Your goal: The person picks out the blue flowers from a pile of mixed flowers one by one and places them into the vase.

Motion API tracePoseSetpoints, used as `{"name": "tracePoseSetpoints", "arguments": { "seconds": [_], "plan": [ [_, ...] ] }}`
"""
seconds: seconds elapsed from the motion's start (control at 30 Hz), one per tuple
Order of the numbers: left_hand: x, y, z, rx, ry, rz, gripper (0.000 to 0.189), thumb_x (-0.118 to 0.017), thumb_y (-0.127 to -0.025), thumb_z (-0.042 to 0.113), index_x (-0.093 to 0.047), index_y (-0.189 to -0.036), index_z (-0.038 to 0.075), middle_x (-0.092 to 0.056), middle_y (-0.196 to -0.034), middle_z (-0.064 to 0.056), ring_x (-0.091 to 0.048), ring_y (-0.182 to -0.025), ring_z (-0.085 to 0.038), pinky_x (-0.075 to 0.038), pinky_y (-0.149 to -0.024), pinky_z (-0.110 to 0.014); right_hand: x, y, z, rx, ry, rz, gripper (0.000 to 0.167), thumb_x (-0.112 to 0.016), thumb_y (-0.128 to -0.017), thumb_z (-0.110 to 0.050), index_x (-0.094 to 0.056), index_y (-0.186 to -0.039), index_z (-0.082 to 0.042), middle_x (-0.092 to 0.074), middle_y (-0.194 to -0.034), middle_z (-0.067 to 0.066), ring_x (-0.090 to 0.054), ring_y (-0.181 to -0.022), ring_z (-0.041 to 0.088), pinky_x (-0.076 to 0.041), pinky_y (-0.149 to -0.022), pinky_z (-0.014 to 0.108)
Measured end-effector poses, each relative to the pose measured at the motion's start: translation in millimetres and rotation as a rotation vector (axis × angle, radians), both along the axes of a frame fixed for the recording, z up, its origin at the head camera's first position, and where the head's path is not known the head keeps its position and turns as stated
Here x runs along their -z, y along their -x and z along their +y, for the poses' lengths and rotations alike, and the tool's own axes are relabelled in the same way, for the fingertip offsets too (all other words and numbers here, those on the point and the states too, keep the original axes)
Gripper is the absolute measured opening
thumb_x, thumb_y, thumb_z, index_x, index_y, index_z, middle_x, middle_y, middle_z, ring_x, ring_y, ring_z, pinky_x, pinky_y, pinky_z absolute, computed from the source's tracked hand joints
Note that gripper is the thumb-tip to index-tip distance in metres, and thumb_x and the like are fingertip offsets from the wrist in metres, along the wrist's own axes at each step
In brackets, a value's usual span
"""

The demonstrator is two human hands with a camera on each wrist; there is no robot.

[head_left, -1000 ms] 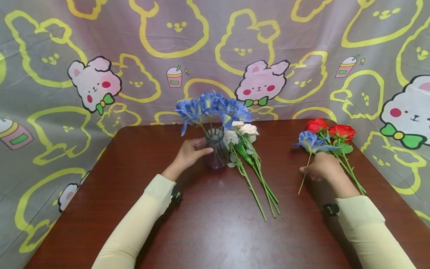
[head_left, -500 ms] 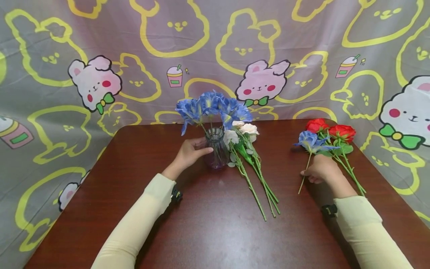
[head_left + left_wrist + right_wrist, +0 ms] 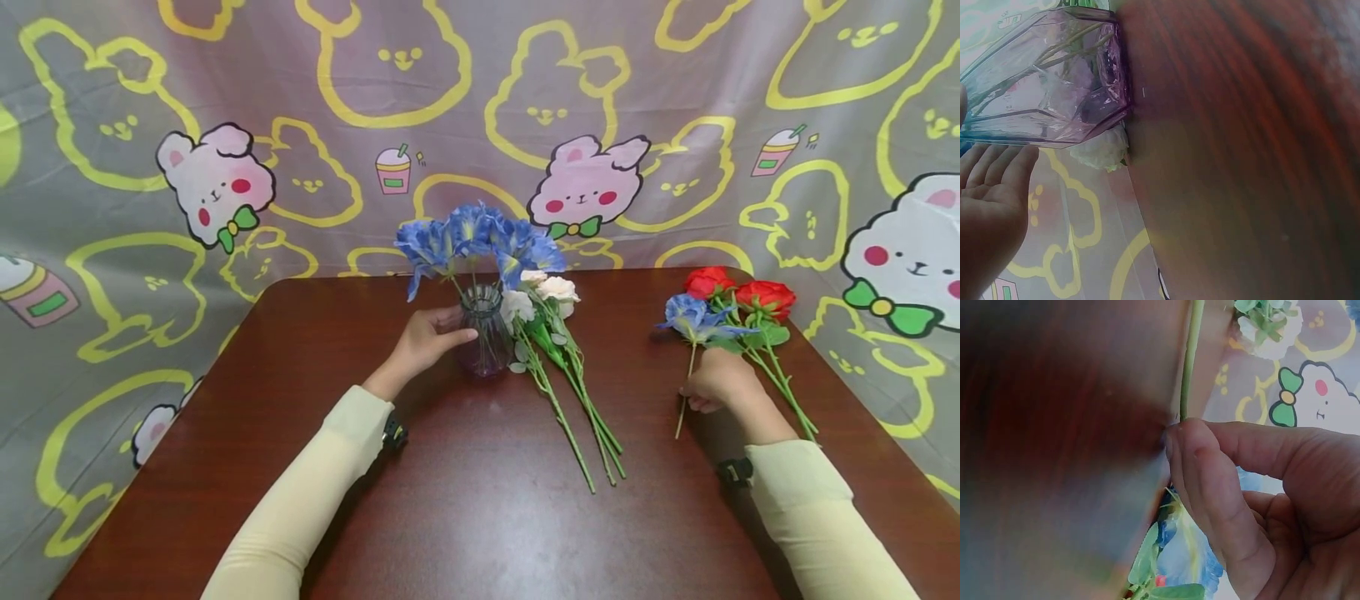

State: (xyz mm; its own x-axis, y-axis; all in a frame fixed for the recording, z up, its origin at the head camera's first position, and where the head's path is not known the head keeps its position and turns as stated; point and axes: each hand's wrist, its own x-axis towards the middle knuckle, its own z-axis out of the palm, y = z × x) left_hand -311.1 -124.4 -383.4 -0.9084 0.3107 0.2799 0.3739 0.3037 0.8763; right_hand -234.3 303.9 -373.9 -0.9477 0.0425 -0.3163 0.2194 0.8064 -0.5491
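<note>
My left hand [image 3: 427,340] holds the side of a clear, purple-tinted glass vase [image 3: 486,333], thumb in front and fingers behind. Several blue irises [image 3: 474,233] stand in it, their stems [image 3: 1041,62] visible through the glass in the left wrist view. Over on the right, my right hand [image 3: 723,382] pinches the stem [image 3: 1190,359] of a single blue iris [image 3: 693,318] between thumb and fingertips. That bloom lies towards the back, in front of two red roses [image 3: 765,298]. In the right wrist view, the stem's end sticks out past the fingertips.
White and cream flowers [image 3: 557,292] with long green stems lie just right of the vase, stem ends towards the front. Red rose stems [image 3: 787,387] run beside my right hand. A patterned curtain [image 3: 450,150] hangs behind the brown table [image 3: 480,500].
My right fingers have closed on the iris stem, and its lower end has swung slightly right. The left hand and vase stay as they were.
</note>
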Motion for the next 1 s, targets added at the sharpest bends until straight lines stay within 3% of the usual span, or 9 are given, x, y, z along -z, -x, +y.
{"name": "tracePoseSetpoints", "arguments": {
  "seconds": [0.3, 0.47, 0.7, 1.0],
  "plan": [
    [1.1, 0.7, 0.0, -0.002, 0.000, -0.003, 0.050, -0.078, -0.084, 0.016, -0.060, -0.125, -0.007, -0.062, -0.121, -0.022, -0.061, -0.113, -0.030, -0.050, -0.093, -0.036, 1.9, -2.5, -0.3, 0.020, 0.089, 0.023, 0.012, -0.061, -0.077, 0.001, -0.062, -0.070, 0.011, -0.063, -0.053, 0.008, -0.064, -0.048, 0.016, -0.057, -0.050, 0.031],
    [2.6, 2.1, -0.2, 0.000, -0.003, -0.006, 0.050, -0.078, -0.084, 0.016, -0.061, -0.125, -0.007, -0.062, -0.121, -0.022, -0.061, -0.113, -0.030, -0.050, -0.093, -0.037, 0.7, -4.4, 2.1, 0.004, 0.051, 0.064, 0.014, -0.062, -0.077, 0.000, -0.065, -0.067, 0.009, -0.063, -0.053, 0.008, -0.065, -0.048, 0.017, -0.056, -0.049, 0.031],
    [0.9, -0.4, -1.1, -0.010, 0.028, -0.003, 0.051, -0.078, -0.084, 0.019, -0.061, -0.126, -0.005, -0.063, -0.121, -0.020, -0.061, -0.113, -0.029, -0.051, -0.092, -0.037, -6.6, -6.1, 1.5, -0.088, -0.082, 0.219, 0.021, -0.063, -0.076, -0.006, -0.068, -0.056, -0.005, -0.062, -0.050, 0.000, -0.063, -0.047, 0.013, -0.050, -0.051, 0.030],
    [-1.0, -1.8, -0.6, 0.003, 0.024, 0.003, 0.052, -0.077, -0.085, 0.020, -0.060, -0.128, -0.004, -0.061, -0.123, -0.022, -0.060, -0.115, -0.032, -0.049, -0.095, -0.042, -20.6, -6.8, -15.8, -0.068, -0.097, 0.383, 0.027, -0.060, -0.076, -0.007, -0.059, -0.049, -0.011, -0.052, -0.046, -0.005, -0.049, -0.047, 0.014, -0.037, -0.047, 0.030]
  ]
}}
